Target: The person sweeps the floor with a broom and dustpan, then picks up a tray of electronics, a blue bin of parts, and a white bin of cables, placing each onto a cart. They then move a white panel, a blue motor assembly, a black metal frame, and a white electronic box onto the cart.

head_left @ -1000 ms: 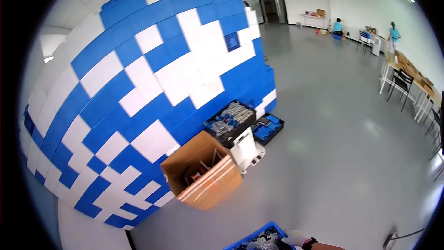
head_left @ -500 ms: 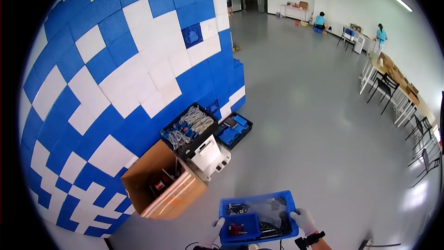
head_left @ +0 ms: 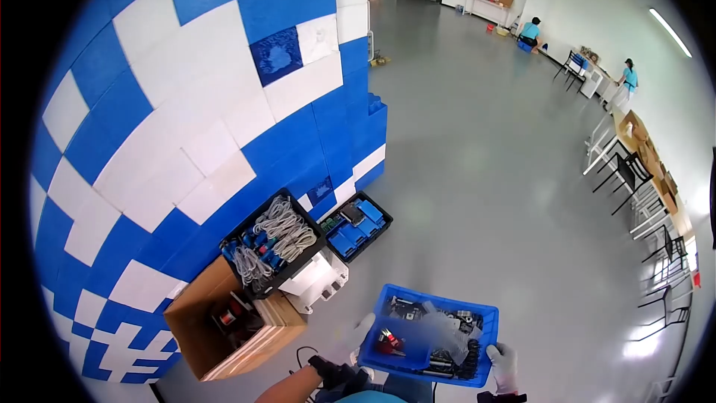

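A blue tray (head_left: 388,292) is held level at the bottom of the view. It bears black and grey parts, a clear plastic bag (head_left: 450,334) and a smaller blue bin (head_left: 406,359) with red-handled items (head_left: 389,341). My left hand (head_left: 364,330), in a pale glove and blurred, is closed on the tray's left edge. My right hand (head_left: 505,366), gloved in white, grips the right edge with its fingers at the rim.
A blue and white block wall (head_left: 186,119) stands on the left. Before it are a cardboard box (head_left: 190,321), a black crate of cables (head_left: 317,227) and a black tray with blue parts (head_left: 384,218). Tables (head_left: 649,157) and chairs line the right. Three people are far off.
The view has moved forward along the wall, bringing the crates closer. The blue tray has come fully into view, with both my hands now showing at its sides.
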A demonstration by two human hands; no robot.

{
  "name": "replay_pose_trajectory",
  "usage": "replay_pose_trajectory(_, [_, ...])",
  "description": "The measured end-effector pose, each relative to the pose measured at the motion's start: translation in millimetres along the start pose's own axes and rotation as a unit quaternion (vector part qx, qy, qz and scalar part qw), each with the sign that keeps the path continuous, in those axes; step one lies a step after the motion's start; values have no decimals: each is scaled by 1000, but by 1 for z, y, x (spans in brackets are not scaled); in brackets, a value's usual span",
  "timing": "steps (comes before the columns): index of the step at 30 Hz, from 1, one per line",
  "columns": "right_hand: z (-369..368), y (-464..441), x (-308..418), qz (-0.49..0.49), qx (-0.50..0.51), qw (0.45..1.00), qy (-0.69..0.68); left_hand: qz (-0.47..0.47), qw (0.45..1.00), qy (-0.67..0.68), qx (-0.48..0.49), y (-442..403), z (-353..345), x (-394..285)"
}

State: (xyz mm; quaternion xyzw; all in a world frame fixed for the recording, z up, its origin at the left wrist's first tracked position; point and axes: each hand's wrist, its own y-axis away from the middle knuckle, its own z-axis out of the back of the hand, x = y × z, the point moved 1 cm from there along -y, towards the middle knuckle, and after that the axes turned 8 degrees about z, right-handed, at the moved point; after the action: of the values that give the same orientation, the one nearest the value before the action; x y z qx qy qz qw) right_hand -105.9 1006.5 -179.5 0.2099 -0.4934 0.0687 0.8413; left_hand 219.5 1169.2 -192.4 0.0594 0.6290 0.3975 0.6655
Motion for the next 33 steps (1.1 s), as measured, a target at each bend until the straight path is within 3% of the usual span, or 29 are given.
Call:
replay_pose_trajectory(2, [7,-56,5,4,28,1000,3,-24,997,-55,-43,-25,2,-56])
replay_pose_trajectory(3, [10,-83,16,-2,49,999,20,-12,998,-28,-54,-55,-3,-52])
replay_pose_trajectory(6, [7,-160,52,36,28,997,55,86,993,27,-79,-113,-12,-57])
replay_pose_trajectory(7, [5,-190,49,34,34,998,33,95,991,2,-94,-111,-8,-97])
replay_pose_trajectory(10, [-2,-265,82,47,69,996,44,95,983,61,-143,-170,-19,-73])
replay_pose_trajectory(11, [-5,-288,102,72,105,985,115,88,982,83,-144,-178,-20,-77])
replay_pose_trajectory(15, [-39,-382,125,57,167,978,110,75,973,154,-153,-212,0,-121])
replay_pose_trajectory(18, [-80,-440,142,40,224,965,133,146,962,156,-168,-249,23,-123])
replay_pose_trajectory(19, [-95,-457,141,36,241,959,145,180,957,149,-171,-261,30,-121])
replay_pose_trajectory(22, [-148,-504,149,26,282,944,171,166,941,196,-221,-306,48,-111])
replay_pose_trajectory(27, [-248,-579,142,21,327,909,255,259,917,179,-244,-382,81,-74])
replay_pose_trajectory(32, [-351,-661,69,38,407,877,254,350,859,239,-289,-474,92,3])
replay_pose_trajectory(33, [-385,-678,56,37,426,869,248,389,845,188,-314,-492,98,14])
